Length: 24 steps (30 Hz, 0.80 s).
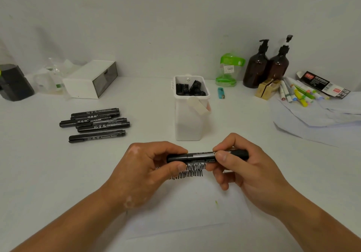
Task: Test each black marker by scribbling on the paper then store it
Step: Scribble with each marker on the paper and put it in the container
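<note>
Both hands hold one black marker (199, 156) level above the white paper (187, 208). My left hand (150, 171) pinches its capped left end; my right hand (240, 171) grips the barrel on the right. Black zigzag scribbles (192, 170) run across the paper just under the marker. Several more black markers (95, 124) lie in a loose pile on the table to the left. A tall white storage box (190, 119) stands behind my hands, with several black markers (190, 90) upright inside it.
At the back left stand a white drawer box (90, 79), clear plastic bags (51, 76) and a black object (13, 84). To the right are a blue lighter (221, 93), a green-lidded container (229, 69), two brown pump bottles (267, 66), coloured markers (298, 93) and light paper sheets (316, 119).
</note>
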Motion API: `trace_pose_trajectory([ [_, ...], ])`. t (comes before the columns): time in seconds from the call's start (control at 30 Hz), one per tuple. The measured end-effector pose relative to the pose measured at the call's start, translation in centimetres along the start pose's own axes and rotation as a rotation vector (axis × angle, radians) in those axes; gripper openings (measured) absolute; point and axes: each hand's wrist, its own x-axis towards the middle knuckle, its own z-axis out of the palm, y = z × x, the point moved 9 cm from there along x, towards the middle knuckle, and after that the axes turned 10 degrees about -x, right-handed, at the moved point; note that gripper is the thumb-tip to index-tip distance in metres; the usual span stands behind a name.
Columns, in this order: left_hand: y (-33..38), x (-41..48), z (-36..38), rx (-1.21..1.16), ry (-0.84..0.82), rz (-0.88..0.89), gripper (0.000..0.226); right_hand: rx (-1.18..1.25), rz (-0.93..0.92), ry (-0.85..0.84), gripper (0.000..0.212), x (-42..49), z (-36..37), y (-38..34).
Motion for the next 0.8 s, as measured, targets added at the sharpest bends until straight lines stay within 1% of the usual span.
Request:
trace_pose_trajectory([
  [0.3, 0.4, 0.0, 0.1, 0.029, -0.018, 0.023, 0.023, 0.037, 0.016, -0.025, 0.021, 0.1, 0.2, 0.2],
  [0.4, 0.0, 0.1, -0.1, 0.06, -0.006, 0.015, 0.022, 0.0, 0.006, -0.017, 0.011, 0.2, 0.2, 0.4],
  [0.47, -0.2, 0.1, -0.3, 0.058, 0.018, 0.007, 0.025, -0.036, -0.017, 0.01, 0.008, 0.3, 0.1, 0.2],
  [0.63, -0.5, 0.4, -0.1, 0.095, 0.057, 0.01, 0.027, -0.106, -0.036, 0.12, 0.019, 0.5, -2.2, 0.0],
  [0.73, -0.8, 0.5, -0.9, 0.094, 0.082, -0.007, 0.026, -0.073, -0.01, 0.145, 0.008, 0.4, -3.3, 0.3],
  [0.8, -0.8, 0.5, -1.5, 0.025, 0.098, -0.016, 0.023, -0.152, -0.02, 0.142, 0.006, 0.3, -3.2, -0.1],
])
